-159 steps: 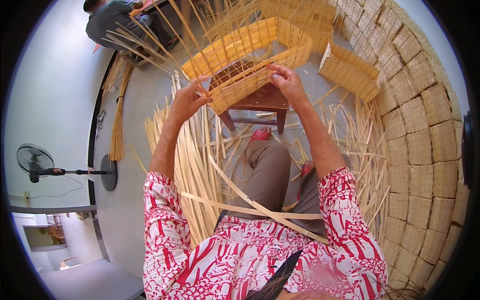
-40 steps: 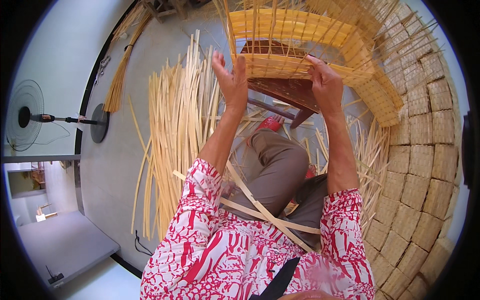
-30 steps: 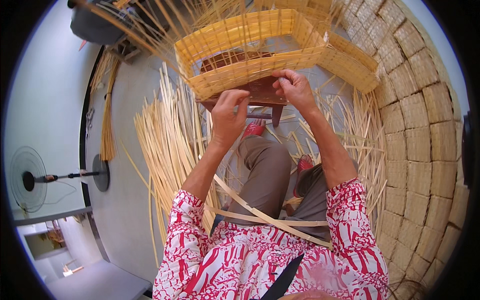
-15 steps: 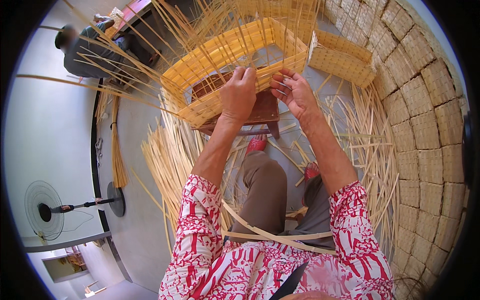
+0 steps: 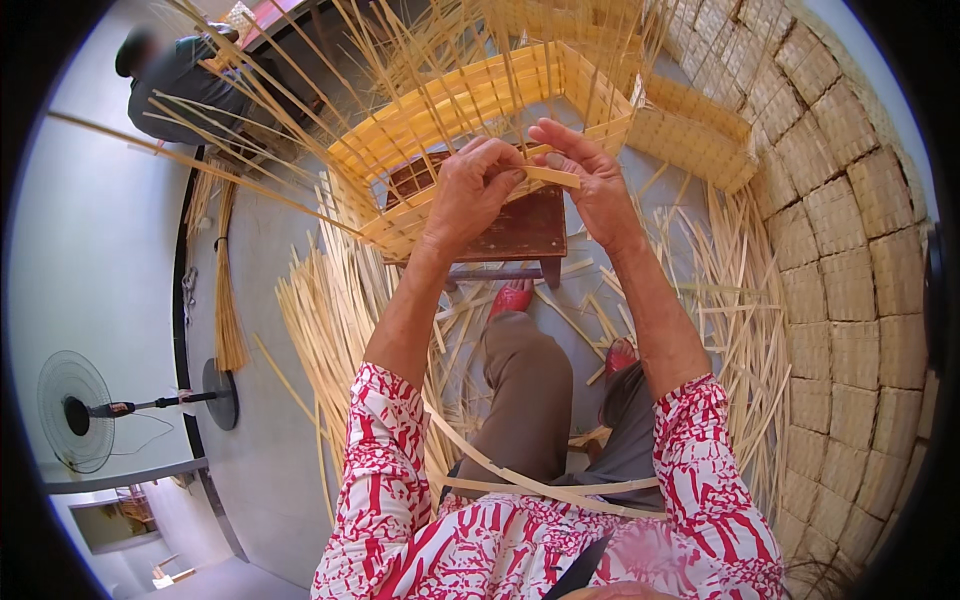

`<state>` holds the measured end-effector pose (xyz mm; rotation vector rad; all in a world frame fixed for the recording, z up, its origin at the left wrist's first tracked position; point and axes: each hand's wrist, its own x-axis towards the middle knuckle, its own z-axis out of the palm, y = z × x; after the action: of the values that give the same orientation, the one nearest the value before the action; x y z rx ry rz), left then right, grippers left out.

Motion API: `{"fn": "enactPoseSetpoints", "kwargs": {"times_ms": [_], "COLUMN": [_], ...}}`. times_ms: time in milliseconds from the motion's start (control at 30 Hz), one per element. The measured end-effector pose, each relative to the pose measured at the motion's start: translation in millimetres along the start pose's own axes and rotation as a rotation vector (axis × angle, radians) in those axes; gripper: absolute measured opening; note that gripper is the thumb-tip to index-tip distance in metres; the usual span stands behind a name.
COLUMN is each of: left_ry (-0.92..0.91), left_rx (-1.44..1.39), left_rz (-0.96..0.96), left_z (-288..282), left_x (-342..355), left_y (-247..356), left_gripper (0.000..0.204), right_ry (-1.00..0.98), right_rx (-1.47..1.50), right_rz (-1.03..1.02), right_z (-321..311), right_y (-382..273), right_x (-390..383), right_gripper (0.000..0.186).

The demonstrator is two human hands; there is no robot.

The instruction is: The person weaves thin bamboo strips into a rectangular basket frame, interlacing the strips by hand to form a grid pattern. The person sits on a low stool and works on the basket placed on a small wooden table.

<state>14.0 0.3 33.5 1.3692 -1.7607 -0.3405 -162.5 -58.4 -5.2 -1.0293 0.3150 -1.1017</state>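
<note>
A half-woven yellow bamboo basket, rectangular with long upright strips, rests on a small brown wooden stool. At its near wall my left hand is closed, thumb and fingers pinching a flat bamboo strip. The strip's short end points right and lies in front of my right hand. That hand is beside the near right part of the wall, its fingers stretched out and apart. Whether its fingertips touch the wall is hard to make out. Two loose strips lie across my lap.
Loose strips cover the floor on both sides of my legs. Stacked woven baskets line the right. Another basket stands behind at the right. A person sits at the far left, above a bundle and a fan.
A strip end now sticks out from my left hand toward the right. My left hand has turned slightly, and my right fingers have lifted and straightened. The view has shifted a little.
</note>
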Motion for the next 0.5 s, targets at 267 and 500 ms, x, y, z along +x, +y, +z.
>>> {"fn": "enactPoseSetpoints", "kwargs": {"times_ms": [267,500], "left_ry": [0.015,0.194], "left_rx": [-0.117,-0.064], "left_rz": [-0.029,-0.113], "left_z": [2,20], "left_x": [3,15], "left_y": [-8,-18], "left_gripper": [0.012,0.01], "right_ry": [-0.173,0.253], "right_rx": [-0.293,0.043], "right_rz": [-0.059,-0.062], "right_z": [-10,6], "right_y": [-1,25], "right_x": [6,5], "right_gripper": [0.018,0.015]}}
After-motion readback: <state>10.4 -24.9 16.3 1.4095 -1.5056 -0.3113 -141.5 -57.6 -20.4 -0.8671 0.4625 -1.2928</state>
